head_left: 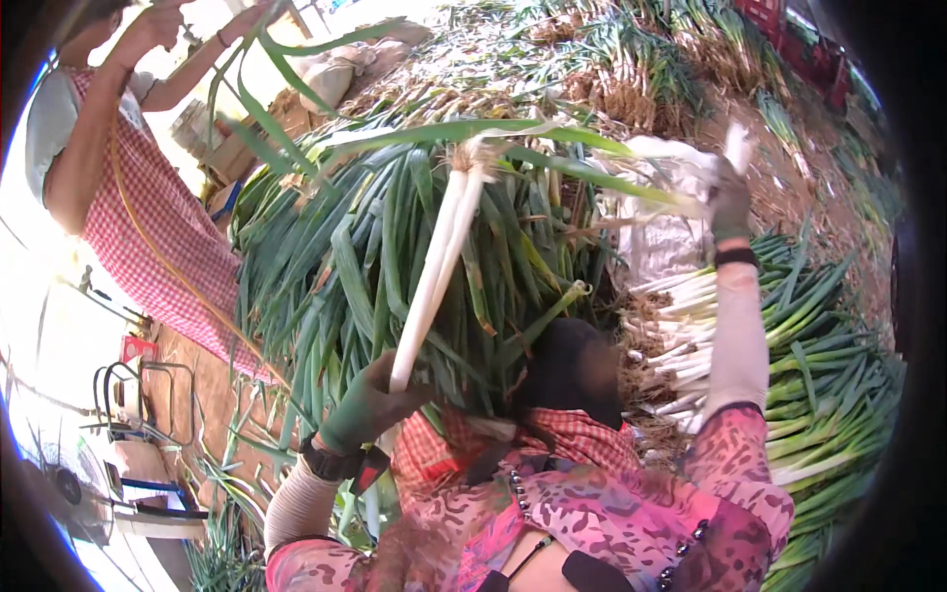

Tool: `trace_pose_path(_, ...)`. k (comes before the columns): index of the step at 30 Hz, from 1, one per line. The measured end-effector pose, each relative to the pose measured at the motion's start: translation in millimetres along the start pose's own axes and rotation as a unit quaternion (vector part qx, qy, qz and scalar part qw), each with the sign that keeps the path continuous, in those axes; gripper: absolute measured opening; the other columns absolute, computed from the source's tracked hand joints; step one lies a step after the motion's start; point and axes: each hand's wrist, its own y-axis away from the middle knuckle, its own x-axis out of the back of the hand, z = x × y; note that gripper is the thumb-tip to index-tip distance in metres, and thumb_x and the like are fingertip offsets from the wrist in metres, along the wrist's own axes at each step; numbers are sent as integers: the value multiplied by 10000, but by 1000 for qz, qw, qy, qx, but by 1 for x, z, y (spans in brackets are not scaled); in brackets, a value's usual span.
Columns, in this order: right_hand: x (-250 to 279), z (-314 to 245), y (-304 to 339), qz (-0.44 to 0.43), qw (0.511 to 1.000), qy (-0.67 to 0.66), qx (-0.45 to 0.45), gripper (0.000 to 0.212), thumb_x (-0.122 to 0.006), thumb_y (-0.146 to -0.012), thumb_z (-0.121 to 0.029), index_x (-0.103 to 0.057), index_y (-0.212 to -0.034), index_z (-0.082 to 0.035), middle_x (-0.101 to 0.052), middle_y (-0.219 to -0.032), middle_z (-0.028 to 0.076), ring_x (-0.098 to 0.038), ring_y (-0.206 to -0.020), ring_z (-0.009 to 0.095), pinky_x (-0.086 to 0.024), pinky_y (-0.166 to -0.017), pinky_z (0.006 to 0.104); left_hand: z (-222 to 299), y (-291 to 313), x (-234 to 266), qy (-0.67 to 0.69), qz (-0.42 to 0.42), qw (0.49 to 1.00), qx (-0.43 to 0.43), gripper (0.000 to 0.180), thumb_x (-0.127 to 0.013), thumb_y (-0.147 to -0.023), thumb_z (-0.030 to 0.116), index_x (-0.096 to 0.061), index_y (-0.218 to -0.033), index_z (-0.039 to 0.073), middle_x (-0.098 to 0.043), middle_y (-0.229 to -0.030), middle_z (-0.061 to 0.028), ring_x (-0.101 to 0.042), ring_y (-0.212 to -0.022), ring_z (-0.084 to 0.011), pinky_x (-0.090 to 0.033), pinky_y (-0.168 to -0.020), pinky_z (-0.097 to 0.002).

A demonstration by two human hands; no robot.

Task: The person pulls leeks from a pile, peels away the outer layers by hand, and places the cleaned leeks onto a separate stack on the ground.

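My left hand (373, 405), in a grey-green glove, is closed around the lower end of a long white green onion stalk (434, 266), which looks doubled and slants up to the right. A brownish, frayed tuft shows at the stalk's upper end. Out to the right my raised right hand (728, 202), also gloved, is closed on green onion leaves (582, 170) that stretch across from near that tuft. A pale, blurred piece sticks up above its fingers. Beneath the stalk lies a big heap of green onion leaves (365, 247).
Stripped green onions (691, 326) with white stems lie in a row to the right, next to a pale sack (661, 237). More bundles (641, 74) stand at the back. A co-worker in a checked apron (158, 197) is at the left, above a fan (69, 483).
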Motion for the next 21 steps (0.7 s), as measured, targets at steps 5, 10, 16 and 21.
trace_pose_path(5, 72, 29, 126, -173, 976, 39, -125, 419, -525, -958, -409, -666, -1151, -64, -657, -978, 81, -566, -792, 143, -458, -705, 304, -22, -16, 3, 39, -16, 999, 7, 398, -745, -836, 102, -559, -1183, 42, -582, -859, 27, -538, -681, -51, -463, -601, -223)
trace_pose_path(10, 123, -4, 326, -733, 651, 65, -185, 432, -518, -953, -403, -615, -1232, -88, -657, -1172, 136, -622, -939, 200, -475, -876, 361, -29, -32, -15, 33, -45, 998, -5, 456, -732, -806, 105, -563, -1220, 16, -630, -947, 5, -583, -779, -78, -493, -666, -243)
trace_pose_path(16, 129, -4, 348, -896, 403, 144, -122, 466, -540, -941, -406, -584, -1241, -52, -656, -1133, 132, -615, -966, 216, -472, -892, 380, -54, -40, -28, 59, -90, 994, -16, 539, -765, -796, 178, -530, -1234, -30, -582, -985, -16, -518, -866, -104, -462, -779, -269)
trace_pose_path(21, -39, 26, 134, -729, 619, 275, 101, 500, -559, -932, -409, -557, -1249, -23, -656, -1101, 130, -610, -988, 228, -470, -905, 395, -60, -40, -34, 35, -116, 993, -9, 567, -760, -800, 175, -516, -1271, -27, -592, -1018, -31, -537, -865, -106, -475, -756, -263)
